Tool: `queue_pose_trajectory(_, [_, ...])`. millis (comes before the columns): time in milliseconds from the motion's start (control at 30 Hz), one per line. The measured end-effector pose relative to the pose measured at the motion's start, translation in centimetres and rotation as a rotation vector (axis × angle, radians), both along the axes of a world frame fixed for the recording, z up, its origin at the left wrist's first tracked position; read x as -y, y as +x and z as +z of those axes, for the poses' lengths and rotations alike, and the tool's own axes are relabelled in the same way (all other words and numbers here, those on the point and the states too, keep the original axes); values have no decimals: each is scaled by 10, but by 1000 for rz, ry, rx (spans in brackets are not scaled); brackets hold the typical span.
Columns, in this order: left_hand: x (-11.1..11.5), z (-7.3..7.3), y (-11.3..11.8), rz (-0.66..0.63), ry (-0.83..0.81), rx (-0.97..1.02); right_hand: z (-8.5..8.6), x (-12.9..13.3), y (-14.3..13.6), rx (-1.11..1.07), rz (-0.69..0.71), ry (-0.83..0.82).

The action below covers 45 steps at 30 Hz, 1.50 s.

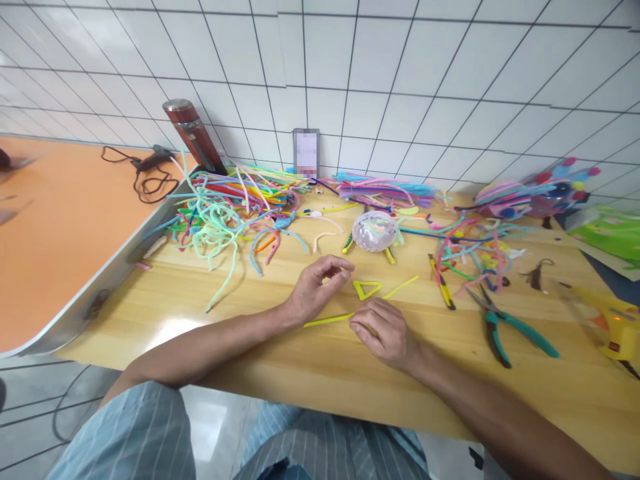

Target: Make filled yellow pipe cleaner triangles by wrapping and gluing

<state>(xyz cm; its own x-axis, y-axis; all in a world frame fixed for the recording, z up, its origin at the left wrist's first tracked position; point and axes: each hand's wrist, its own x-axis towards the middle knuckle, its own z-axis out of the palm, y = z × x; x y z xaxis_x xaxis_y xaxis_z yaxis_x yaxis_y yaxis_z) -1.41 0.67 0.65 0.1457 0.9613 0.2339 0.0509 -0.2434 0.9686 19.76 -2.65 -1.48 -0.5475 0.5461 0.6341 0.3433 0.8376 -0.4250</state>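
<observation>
Both forearms come in over the near edge of the wooden table [260, 367]. Right hand [384, 332] nearest: fingers curled in, knuckles up, at a yellow strip [327, 321] whose end meets the thumb side. Can't tell if it's pinched or only pinned to the tabletop; a low hand like this would suit steadying it. Another yellow length [401, 287] shows beyond the knuckles, angled toward the far edge; maybe the same strip, the hand hides the join.

Left hand [317, 288] a bit farther in: loosely curled, narrow gap between thumb and fingers, nothing visible in it. Yellow triangle [359, 292] lies flat just beyond the right hand, apart from both, probably kept there to stay in sight and reach.

Toward the right edge: pliers [493, 333], handles toward the near edge, likely for an easy grab. Glue gun [613, 313] at the right edge, presumably out of the way of the arms. Cutter [443, 287] left of the pliers.

Farther: clear dish [375, 231] mid-table; pale green tangle [215, 230] toward the left edge; loose strips [440, 260] on the right side.

Far edge: left bundle [260, 188], middle bundle [383, 190], right bundle [505, 197], probably lined up to leave working room. Phone [307, 153] upright against the tiled wall [400, 80], seemingly for viewing; flask [193, 135] by the far left corner.
</observation>
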Motion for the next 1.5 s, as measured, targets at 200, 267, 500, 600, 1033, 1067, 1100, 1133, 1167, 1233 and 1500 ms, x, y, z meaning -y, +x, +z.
queue_pose_trajectory(200, [-19,20,-12,95,17,20,-1,-3,-2,-33,-6,-32])
queue_pose_trajectory(267, [-34,23,-22,161,9,54,-3,-4,-2,-45,1,-20])
queue_pose_trajectory(500, [-125,48,-96,366,189,-224,-9,-3,0,-48,16,-56])
queue_pose_trajectory(600, [-177,52,-133,517,238,-319,-10,-4,1,-43,19,-68])
queue_pose_trajectory(1033, [-274,-5,-188,257,213,-926,-9,-4,-1,-21,22,-106])
queue_pose_trajectory(1067, [-274,-9,-190,243,224,-935,-9,-5,-1,-22,23,-115])
queue_pose_trajectory(1100, [-273,-13,-191,237,236,-943,-9,-5,-1,-22,21,-122])
queue_pose_trajectory(1133, [-272,-17,-192,237,247,-948,-8,-6,-1,-20,18,-128])
queue_pose_trajectory(1167, [-271,-20,-193,240,258,-952,-7,-6,-1,-18,16,-130])
queue_pose_trajectory(1233, [-270,-26,-195,252,274,-958,-6,-6,-2,0,18,-137])
queue_pose_trajectory(1500, [-276,-43,-200,332,309,-1015,-4,-8,-1,46,25,-133])
